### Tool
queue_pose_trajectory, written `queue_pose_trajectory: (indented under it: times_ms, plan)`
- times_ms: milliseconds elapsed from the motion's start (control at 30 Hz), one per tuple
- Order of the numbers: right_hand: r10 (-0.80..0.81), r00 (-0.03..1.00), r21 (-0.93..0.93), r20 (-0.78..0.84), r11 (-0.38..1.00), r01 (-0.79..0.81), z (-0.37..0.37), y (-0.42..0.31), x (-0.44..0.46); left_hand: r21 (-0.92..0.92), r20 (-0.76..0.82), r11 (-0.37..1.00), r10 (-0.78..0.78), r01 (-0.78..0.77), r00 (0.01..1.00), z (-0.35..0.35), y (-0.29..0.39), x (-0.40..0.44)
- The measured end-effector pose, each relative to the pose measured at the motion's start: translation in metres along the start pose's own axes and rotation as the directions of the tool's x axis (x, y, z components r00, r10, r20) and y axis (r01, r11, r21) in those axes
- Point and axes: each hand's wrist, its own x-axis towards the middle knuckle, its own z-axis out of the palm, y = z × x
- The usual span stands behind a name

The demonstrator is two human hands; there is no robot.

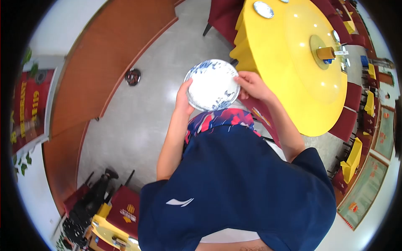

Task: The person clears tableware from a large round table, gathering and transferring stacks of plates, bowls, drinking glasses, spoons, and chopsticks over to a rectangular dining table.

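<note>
A round white plate (212, 85) with blue floral decoration is held in front of my body, its upper face toward me. My left hand (184, 96) grips its left rim, with the thumb over the edge. On the opposite rim, my right hand (252, 85) pinches the plate between thumb and fingers. The fingers beneath the plate are partly hidden. To the right stands a round table with a yellow cloth (268, 71), close to my right forearm.
The table bears a glass turntable (299, 46), a yellow-brown container (325, 53) and another patterned plate (263, 9). Maroon chairs (224, 19) surround it. A curved wooden counter (100, 54) runs along the left. A dark round object (133, 77) lies on the grey floor. A person in black (90, 201) sits behind.
</note>
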Motion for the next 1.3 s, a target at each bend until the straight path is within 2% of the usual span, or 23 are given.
queue_pose_trajectory:
  times_ms: [33,100,233,300,333,433,467,567,600,633,667,700,767,833,900,933,967,1033,1067,1133,1200,1267,1300]
  plan:
    - [0.002,1.000,-0.008,0.003,1.000,-0.002,-0.002,-0.001,0.012,0.012,0.027,1.000,-0.010,0.010,1.000,0.002,0.005,0.010]
    - [-0.025,1.000,-0.028,0.018,0.999,0.025,-0.008,-0.012,0.033,0.086,-0.067,0.996,-0.018,0.024,0.998,0.008,0.013,0.030]
    - [0.004,0.997,-0.126,-0.073,0.992,-0.013,-0.032,-0.029,0.085,0.105,-0.044,0.993,-0.056,0.060,0.997,0.009,0.038,0.093]
    - [-0.125,0.987,-0.376,-0.104,0.923,0.077,-0.055,-0.043,0.111,0.070,-0.061,0.993,-0.094,0.098,0.994,0.022,0.055,0.126]
    - [-0.335,0.935,-0.546,-0.113,0.808,0.224,-0.069,-0.035,0.130,0.118,-0.081,0.989,-0.080,0.089,0.993,0.034,0.064,0.141]
    - [-0.292,0.950,-0.564,-0.111,0.805,0.181,-0.106,-0.049,0.171,0.169,-0.085,0.977,-0.118,0.131,0.989,0.060,0.098,0.193]
    - [-0.310,0.944,-0.538,-0.110,0.818,0.206,-0.129,-0.037,0.168,0.195,-0.104,0.969,-0.132,0.150,0.986,0.075,0.087,0.206]
    - [-0.257,0.956,-0.439,-0.144,0.882,0.171,-0.180,-0.042,0.209,0.293,-0.145,0.936,-0.159,0.195,0.977,0.111,0.120,0.255]
    - [-0.132,0.955,-0.204,-0.265,0.976,0.078,-0.198,-0.040,0.226,0.278,-0.086,0.947,-0.144,0.162,0.986,0.123,0.130,0.267]
    - [0.017,0.939,0.053,-0.343,0.999,0.001,-0.216,-0.032,0.244,0.257,-0.031,0.958,-0.126,0.130,0.992,0.134,0.139,0.279]
    - [0.062,0.911,0.205,-0.408,0.978,0.025,-0.242,-0.009,0.267,0.256,-0.047,0.960,-0.104,0.113,0.993,0.142,0.145,0.289]
    - [0.152,0.890,0.379,-0.429,0.925,0.025,-0.314,0.070,0.245,0.265,-0.106,0.954,-0.119,0.143,0.987,0.172,0.078,0.297]
    - [0.470,0.642,0.588,-0.606,0.808,-0.037,-0.366,0.149,0.279,0.239,-0.105,0.962,-0.107,0.129,0.989,0.179,0.070,0.317]
    - [0.653,0.492,0.740,-0.576,0.672,-0.026,-0.415,0.205,0.293,0.231,-0.083,0.966,-0.097,0.114,0.992,0.197,0.062,0.329]
    - [0.716,0.461,0.797,-0.524,0.603,-0.032,-0.464,0.252,0.296,0.257,-0.152,0.964,-0.028,0.067,0.988,0.215,0.040,0.347]
    - [0.795,0.420,0.856,-0.437,0.511,-0.079,-0.489,0.331,0.244,0.267,-0.210,0.959,-0.040,0.096,0.977,0.224,-0.046,0.339]
    - [0.802,0.416,0.863,-0.428,0.499,-0.076,-0.494,0.338,0.250,0.241,-0.210,0.964,-0.061,0.112,0.976,0.224,-0.045,0.347]
    - [0.770,0.424,0.864,-0.477,0.498,0.068,-0.498,0.351,0.253,0.211,-0.212,0.968,-0.091,0.136,0.973,0.221,-0.047,0.357]
    - [0.776,0.440,0.882,-0.451,0.463,0.088,-0.500,0.353,0.258,0.222,-0.212,0.966,-0.082,0.130,0.974,0.218,-0.043,0.366]
    - [0.773,0.434,0.876,-0.462,0.474,0.087,-0.505,0.352,0.268,0.227,-0.218,0.966,-0.074,0.125,0.973,0.213,-0.030,0.384]
    - [0.781,0.423,0.877,-0.460,0.474,0.078,-0.512,0.373,0.253,0.239,-0.202,0.957,-0.116,0.164,0.973,0.212,-0.045,0.400]
    - [0.735,0.450,0.821,-0.507,0.571,-0.008,-0.513,0.379,0.257,0.242,-0.200,0.953,-0.136,0.184,0.970,0.215,-0.036,0.418]
    - [0.739,0.439,0.822,-0.510,0.570,-0.003,-0.517,0.383,0.258,0.247,-0.193,0.950,-0.146,0.192,0.970,0.220,-0.034,0.431]
